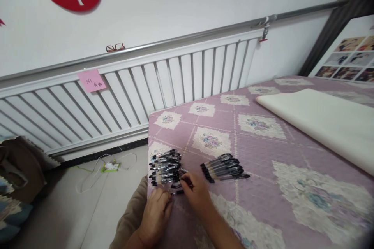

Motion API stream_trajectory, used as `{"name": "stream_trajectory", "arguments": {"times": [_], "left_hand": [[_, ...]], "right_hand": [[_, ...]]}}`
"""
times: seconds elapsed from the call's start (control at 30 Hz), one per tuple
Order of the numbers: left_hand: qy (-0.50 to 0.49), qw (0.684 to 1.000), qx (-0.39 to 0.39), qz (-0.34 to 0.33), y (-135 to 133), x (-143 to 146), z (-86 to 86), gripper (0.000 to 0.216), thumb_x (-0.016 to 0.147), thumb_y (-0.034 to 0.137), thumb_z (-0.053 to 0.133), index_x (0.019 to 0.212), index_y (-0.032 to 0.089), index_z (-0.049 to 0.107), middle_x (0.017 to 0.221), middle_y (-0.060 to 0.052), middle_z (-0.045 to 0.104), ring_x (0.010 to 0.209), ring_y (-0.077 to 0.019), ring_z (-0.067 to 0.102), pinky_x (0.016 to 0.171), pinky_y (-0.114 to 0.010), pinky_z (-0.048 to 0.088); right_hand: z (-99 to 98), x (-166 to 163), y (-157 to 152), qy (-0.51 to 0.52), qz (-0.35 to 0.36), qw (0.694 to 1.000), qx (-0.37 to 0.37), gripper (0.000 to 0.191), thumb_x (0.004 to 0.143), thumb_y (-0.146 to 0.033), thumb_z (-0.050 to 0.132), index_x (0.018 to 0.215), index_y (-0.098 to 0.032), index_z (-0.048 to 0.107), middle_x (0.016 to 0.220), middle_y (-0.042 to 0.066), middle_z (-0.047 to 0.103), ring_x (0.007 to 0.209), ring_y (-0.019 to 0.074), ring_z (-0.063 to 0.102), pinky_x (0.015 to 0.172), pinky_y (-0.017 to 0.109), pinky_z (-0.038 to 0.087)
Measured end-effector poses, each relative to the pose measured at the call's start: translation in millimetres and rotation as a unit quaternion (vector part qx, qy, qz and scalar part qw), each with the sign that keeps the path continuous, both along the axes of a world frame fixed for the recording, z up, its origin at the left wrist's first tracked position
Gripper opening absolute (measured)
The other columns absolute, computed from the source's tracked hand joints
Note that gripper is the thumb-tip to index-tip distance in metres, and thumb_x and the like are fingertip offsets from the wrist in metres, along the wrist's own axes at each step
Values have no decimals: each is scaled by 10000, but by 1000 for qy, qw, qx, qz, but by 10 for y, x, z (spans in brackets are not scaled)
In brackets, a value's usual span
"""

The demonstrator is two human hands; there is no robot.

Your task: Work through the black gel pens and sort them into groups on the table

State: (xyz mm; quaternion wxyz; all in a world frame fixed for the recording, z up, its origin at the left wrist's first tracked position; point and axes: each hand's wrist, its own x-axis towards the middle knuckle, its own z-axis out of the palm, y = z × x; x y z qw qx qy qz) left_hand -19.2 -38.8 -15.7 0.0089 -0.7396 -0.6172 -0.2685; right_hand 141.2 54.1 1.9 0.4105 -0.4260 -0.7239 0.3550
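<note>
My left hand [156, 208] rests at the front left edge of the bed, its fingers closed around one end of a black-capped pen [177, 192]. My right hand [196, 191] is just right of it, thumb and forefinger pinched at the same pen; its far end is hidden by my fingers. Directly beyond my hands lies a stack of clear pens with black caps [165, 168], lined up side by side near the edge. To the right, a second, slightly fanned group of pens [223, 168] lies apart from my right hand.
A purple floral cover [257, 151] spreads over the bed. Folded cream cloth [321, 116] lies on its right side. A white radiator [181, 78] with a pink note [91, 80] runs along the wall. On the floor at left is a power strip [111, 167] with cords.
</note>
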Motion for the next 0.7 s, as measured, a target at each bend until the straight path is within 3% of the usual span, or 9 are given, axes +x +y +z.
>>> {"name": "stream_trajectory", "arguments": {"times": [0.37,0.7], "left_hand": [[-22,1000,3,12,50,-17,-39,174,859,93,482,921,206,599,988,-59,629,939,-226,565,851,-410,474],[38,998,-11,40,213,-50,-39,193,896,130,479,821,210,638,839,-35,614,805,-203,553,750,-339,431]], "right_hand": [[-152,-226,-24,-115,97,985,79,202,821,-58,512,910,-195,630,960,64,645,906,186,612,814,313,492],[-30,147,104,-75,41,986,144,170,867,-142,466,918,-211,612,908,53,671,860,188,630,784,318,515]]}}
